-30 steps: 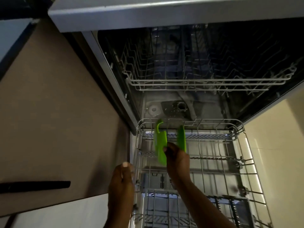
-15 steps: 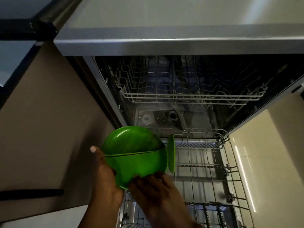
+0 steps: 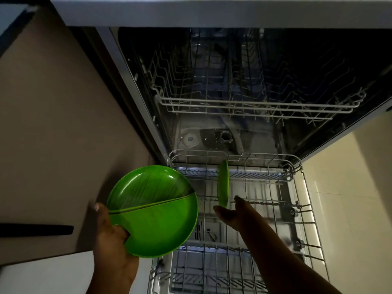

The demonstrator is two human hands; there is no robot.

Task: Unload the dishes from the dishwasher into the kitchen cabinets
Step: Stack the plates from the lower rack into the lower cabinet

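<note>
My left hand (image 3: 112, 236) grips two stacked green plates (image 3: 154, 211) by their lower left rim, held flat beside the pulled-out lower rack (image 3: 297, 209) of the open dishwasher. A third green plate (image 3: 223, 183) stands on edge in the rack's back row. My right hand (image 3: 230, 213) reaches over the rack with thumb and fingers spread on either side of that plate's lower rim; whether they touch it is unclear.
The upper rack (image 3: 254, 107) is pushed in and looks bare. A beige cabinet front (image 3: 53, 124) with a black handle (image 3: 36, 230) stands left of the dishwasher. A pale cabinet panel (image 3: 350, 177) is on the right. The countertop edge (image 3: 212, 11) runs overhead.
The first plate left the rack and went onto the stack in my left hand. My right hand then let go of it and moved right toward the plate still standing in the rack.
</note>
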